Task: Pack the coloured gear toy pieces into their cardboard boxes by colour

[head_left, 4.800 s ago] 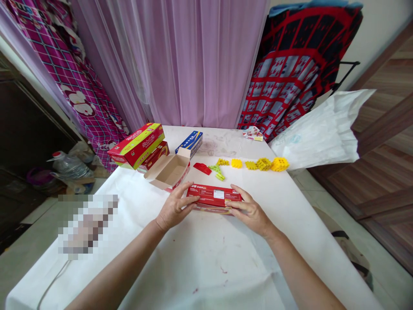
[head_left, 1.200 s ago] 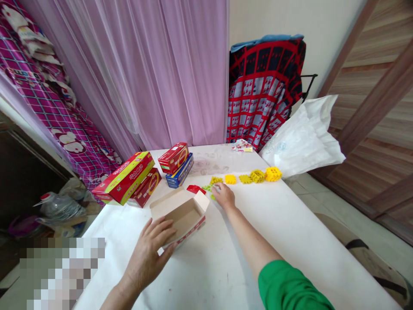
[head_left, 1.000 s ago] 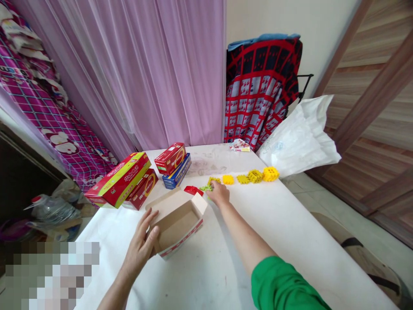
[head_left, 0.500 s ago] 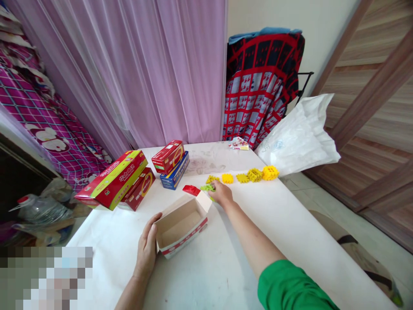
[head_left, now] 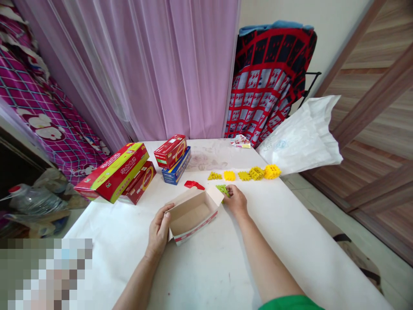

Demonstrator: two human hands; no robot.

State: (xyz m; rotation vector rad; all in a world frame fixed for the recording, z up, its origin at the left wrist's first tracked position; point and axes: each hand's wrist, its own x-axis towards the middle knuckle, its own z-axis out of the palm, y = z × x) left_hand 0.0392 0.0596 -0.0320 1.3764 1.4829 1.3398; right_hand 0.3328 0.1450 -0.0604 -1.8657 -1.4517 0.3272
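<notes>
An open cardboard box (head_left: 190,213), its inside bare and its rim printed red, lies tilted on the white table. My left hand (head_left: 159,230) grips its left end, thumb at the inner edge. At the box's right end, beside the raised flap (head_left: 215,196), my right hand (head_left: 237,201) is closed on a green plastic toy block (head_left: 222,188), partly hidden by the flap and fingers. A red plastic piece (head_left: 194,185) rests just behind the box. Farther back, several yellow toy blocks stand in a row, from a flat piece (head_left: 214,176) to a rounded one (head_left: 272,172).
Red and yellow cartons (head_left: 119,170) are stacked at the table's left, near a red box (head_left: 171,150) on a blue box (head_left: 177,168). A white bag (head_left: 303,137) leans at the right edge. A crumpled wrapper (head_left: 241,141) lies at the back.
My right hand has moved right and slightly toward me with the green block, now beside the flap. My left hand and the box have shifted right and up in view.
</notes>
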